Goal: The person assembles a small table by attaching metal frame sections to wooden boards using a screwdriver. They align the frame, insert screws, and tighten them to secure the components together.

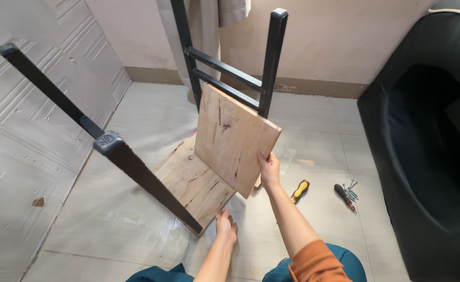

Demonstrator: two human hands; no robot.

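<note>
A small table or shelf unit lies upturned on the tiled floor, its black metal legs pointing up and toward me. My right hand grips the lower right edge of a light wooden board that stands tilted against the black frame crossbars. My left hand rests flat on the floor at the near corner of the lower wooden panel, fingers spread, holding nothing.
A yellow-handled screwdriver, a dark-handled screwdriver and several loose screws lie on the tiles to the right. A black sofa fills the right side. A white embossed wall panel runs along the left.
</note>
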